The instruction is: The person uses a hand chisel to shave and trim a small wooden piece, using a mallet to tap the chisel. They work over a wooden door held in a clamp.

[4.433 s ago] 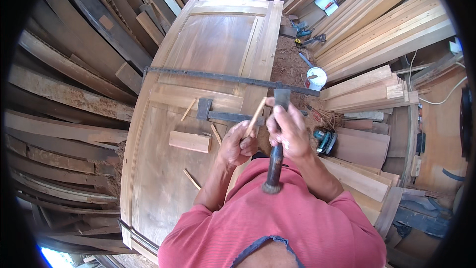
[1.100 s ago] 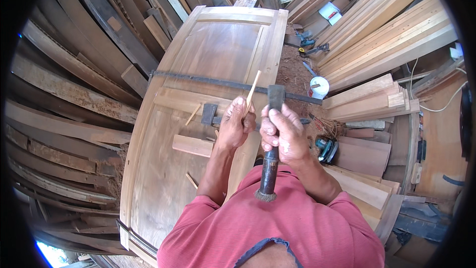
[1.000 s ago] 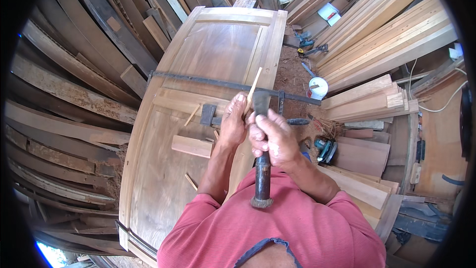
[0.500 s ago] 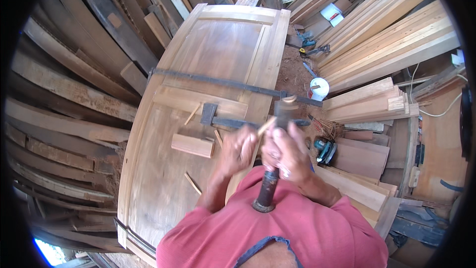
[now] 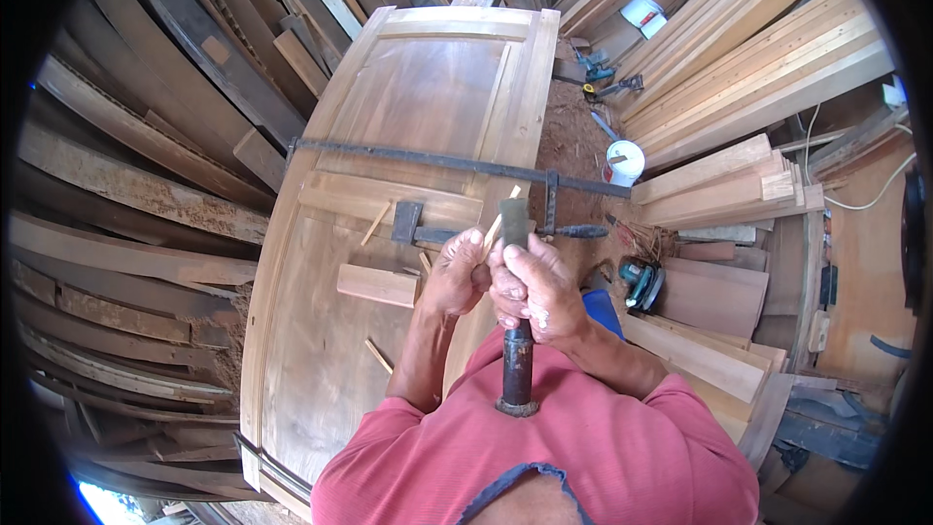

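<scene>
My right hand [image 5: 535,290] is wrapped round a wide chisel [image 5: 518,367], its blade pointing away from me and its handle's butt against my shirt. Pinched in my left hand [image 5: 455,277] is a thin wooden strip [image 5: 492,237], which slants up beside the blade; I cannot tell whether they touch. Both hands are above the near right side of a panelled wooden door [image 5: 321,379]. On the door just beyond them lies a hammer [image 5: 406,222]. A short wood block [image 5: 379,285] and several thin offcuts lie to the left of my hands.
A long bar clamp [image 5: 418,157] spans the door. Stacked boards [image 5: 126,233] line the left; more planks [image 5: 748,58] lie at the right. On the sawdust-strewn floor stand a white bucket [image 5: 625,163] and a teal power tool [image 5: 639,282].
Both hands and the chisel, blurred before, now look sharp. The chisel has shifted a little left, closer to my left hand. A pale curl near the blade tip no longer shows there.
</scene>
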Motion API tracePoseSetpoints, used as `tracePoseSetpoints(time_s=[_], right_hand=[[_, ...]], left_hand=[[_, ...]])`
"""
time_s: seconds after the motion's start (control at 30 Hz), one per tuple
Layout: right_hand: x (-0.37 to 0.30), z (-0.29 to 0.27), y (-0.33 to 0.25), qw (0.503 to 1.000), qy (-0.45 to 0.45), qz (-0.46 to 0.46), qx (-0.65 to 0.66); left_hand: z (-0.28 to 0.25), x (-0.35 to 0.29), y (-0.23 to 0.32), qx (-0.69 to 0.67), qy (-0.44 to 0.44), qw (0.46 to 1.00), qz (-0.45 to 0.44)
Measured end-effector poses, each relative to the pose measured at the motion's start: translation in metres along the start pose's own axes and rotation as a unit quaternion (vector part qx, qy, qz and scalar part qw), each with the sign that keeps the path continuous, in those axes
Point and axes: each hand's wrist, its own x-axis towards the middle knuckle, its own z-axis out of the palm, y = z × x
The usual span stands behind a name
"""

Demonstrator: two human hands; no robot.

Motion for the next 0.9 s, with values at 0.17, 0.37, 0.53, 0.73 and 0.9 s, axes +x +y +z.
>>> tracePoseSetpoints(time_s=[0.17,0.37,0.53,0.73,0.9], right_hand=[[-0.035,-0.003,-0.037,0.979,0.036,-0.189,-0.065],[0.006,-0.033,-0.032,0.935,0.066,-0.156,-0.312],[0.018,-0.041,-0.036,0.920,0.065,-0.194,-0.335],[0.020,-0.039,-0.025,0.959,0.084,-0.156,-0.220],[0.021,-0.021,0.002,0.995,0.011,-0.093,0.042]], left_hand=[[-0.016,-0.040,-0.019,0.033,-0.047,0.997,-0.052],[0.003,-0.019,-0.006,-0.067,-0.088,0.991,-0.079],[0.014,-0.024,0.001,-0.030,-0.078,0.992,-0.096],[0.014,-0.004,-0.009,0.066,-0.053,0.996,-0.011],[0.011,0.027,-0.004,0.109,0.030,0.990,0.082]])
